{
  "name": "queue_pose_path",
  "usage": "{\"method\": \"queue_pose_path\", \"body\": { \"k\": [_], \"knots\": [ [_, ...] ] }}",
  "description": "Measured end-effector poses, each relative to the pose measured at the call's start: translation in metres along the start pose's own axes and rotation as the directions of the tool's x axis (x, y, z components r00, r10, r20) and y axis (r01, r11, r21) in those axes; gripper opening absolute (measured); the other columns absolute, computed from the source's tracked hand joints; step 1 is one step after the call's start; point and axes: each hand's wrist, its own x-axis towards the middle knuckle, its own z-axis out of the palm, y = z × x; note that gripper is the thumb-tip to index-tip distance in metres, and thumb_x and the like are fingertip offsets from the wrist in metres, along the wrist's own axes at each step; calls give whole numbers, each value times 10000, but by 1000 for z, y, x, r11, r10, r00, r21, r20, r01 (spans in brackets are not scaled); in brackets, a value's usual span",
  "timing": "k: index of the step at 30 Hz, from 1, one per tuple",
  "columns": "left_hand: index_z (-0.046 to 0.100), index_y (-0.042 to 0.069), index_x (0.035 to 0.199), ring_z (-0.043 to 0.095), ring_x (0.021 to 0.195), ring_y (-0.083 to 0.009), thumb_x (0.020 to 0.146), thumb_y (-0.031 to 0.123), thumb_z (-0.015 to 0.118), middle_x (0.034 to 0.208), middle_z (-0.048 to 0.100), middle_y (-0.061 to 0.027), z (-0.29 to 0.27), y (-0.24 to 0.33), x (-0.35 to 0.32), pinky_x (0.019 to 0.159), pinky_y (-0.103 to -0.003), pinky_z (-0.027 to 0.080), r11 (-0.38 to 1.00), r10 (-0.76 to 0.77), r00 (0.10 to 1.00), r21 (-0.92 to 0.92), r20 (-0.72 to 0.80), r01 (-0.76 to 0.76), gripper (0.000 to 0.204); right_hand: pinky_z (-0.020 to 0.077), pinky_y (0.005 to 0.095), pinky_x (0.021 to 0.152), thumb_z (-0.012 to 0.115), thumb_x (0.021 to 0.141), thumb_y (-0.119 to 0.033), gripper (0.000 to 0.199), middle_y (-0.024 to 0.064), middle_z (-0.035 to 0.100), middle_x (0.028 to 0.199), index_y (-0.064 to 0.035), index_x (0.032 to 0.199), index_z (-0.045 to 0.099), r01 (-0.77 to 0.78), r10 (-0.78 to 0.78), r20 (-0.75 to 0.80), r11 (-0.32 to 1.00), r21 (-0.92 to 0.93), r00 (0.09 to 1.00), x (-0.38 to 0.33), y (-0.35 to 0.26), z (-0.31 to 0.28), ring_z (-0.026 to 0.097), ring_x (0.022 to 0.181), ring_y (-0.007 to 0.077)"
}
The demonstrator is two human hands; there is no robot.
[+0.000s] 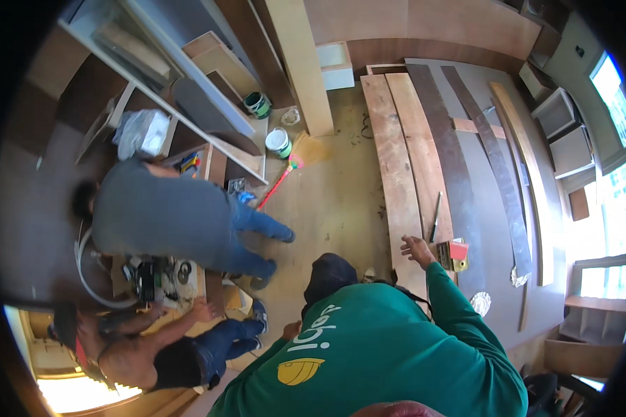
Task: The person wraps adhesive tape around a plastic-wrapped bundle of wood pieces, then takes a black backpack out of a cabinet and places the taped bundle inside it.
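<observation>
My right hand, at the end of a green sleeve, is over the near end of a long wooden plank. Its fingers are apart and hold nothing I can see. Beside it lie a small red block on a brownish-yellow box and a slim dark stick-like tool with a pale end. A second plank runs along the left. Only a bit of my left hand shows, low by my dark-clothed knee; its fingers are hidden by my green shirt.
A grey panel bears dark strips and a pale batten. On the floor, left, are a broom, a white bucket and a green can. Two other people work at a cluttered bench to the left.
</observation>
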Motion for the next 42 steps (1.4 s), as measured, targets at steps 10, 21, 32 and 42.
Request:
{"method": "queue_pose_path", "body": {
  "k": [10, 21, 32, 42],
  "knots": [
    [586, 137, 1184, 600, 742, -257, 1006, 408, 568, 935, 589, -46, -218, -58, 196, 632, -414, 499, 852, -342, 937, -398, 71, 341, 324, 542, 456, 667, 568, 994, -521, 509, 105, 748, 1016, -92, 1257, 640, -461, 492, -116, 860, 219, 863, 76, 99, 1, 719, 800, 240],
    [576, 136, 1172, 514, 671, -108, 991, 395, 669, 875, 554, 28, -653, 49, 538, 549, -306, 411, 653, -75, 996, -752, 56, 91, 329, 509, 396, 558, 670, 956, -463, 406, 117, 722, 967, -110, 1153, 701, -112, 345, -137, 611, 783, 928, 219, 8, 38, 663, 705, 258],
    [407, 46, 1511, 586, 1204, -198, 1008, 413, 676, 1310, 597, -77, -818, 421, 679, 1023, -376, 503, 704, 356, 934, -647, -32, -291, 678, 563, 442, 724, 581, 1002, -537, 540, 157, 703, 1120, -57, 1249, 608, -209, 471, -230, 707, 675, 851, 341, -161, -5, 704, 920, 289],
    [177, 28, 1633, 385, 1479, -277, 987, 231, 711, 1639, 319, -193, -1227, 684, 730, 1151, -423, 420, 126, 735, 122, -43, -667, -991, 862, 521, 479, 639, 559, 982, -583, 650, 206, 685, 1147, -68, 1375, 505, 163, 485, -450, 523, 837, 750, 373, -190, -52, 693, 852, 313]
  ]
}}
